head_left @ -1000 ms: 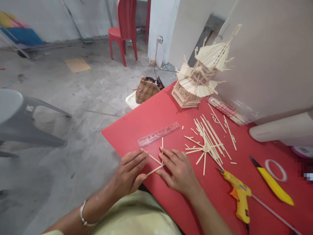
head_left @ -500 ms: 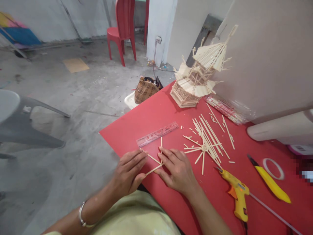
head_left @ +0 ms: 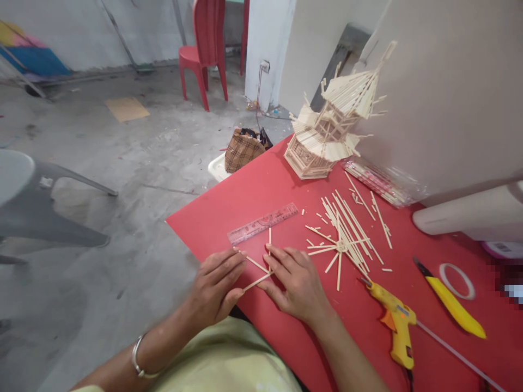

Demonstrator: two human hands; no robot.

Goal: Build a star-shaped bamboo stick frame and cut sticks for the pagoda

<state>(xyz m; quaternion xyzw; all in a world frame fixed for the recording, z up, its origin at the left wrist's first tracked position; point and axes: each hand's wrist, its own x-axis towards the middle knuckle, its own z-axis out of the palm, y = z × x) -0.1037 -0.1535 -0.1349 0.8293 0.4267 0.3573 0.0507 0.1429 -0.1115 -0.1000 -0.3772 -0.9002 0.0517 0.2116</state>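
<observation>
Since a second ago our view shifts only slightly; both hands and the sticks keep their pose. We judge this a steady hold at the joint, with the alignment unchanged.

On the red table (head_left: 229,198), the stick-built tower (head_left: 322,142) stands at 1 o'clock from our hands. Our left hand (head_left: 216,283) keeps its fingers together, thumb parted part way: fingertips hold the outer end of one stick, thumb the end of another. Our right hand (head_left: 296,283) is half curled, fingertips on a third stick, thumb beside the joint; we cannot tell the pressure. The glue gun (head_left: 395,316) lies between 3 and 4 o'clock from it. The ruler (head_left: 263,224) lies at 12 o'clock from the three-stick frame (head_left: 257,265), which is between our hands. From its joint, stick axes point to 12, 10 and 8 o'clock; we read 10 as the centre line.
</observation>
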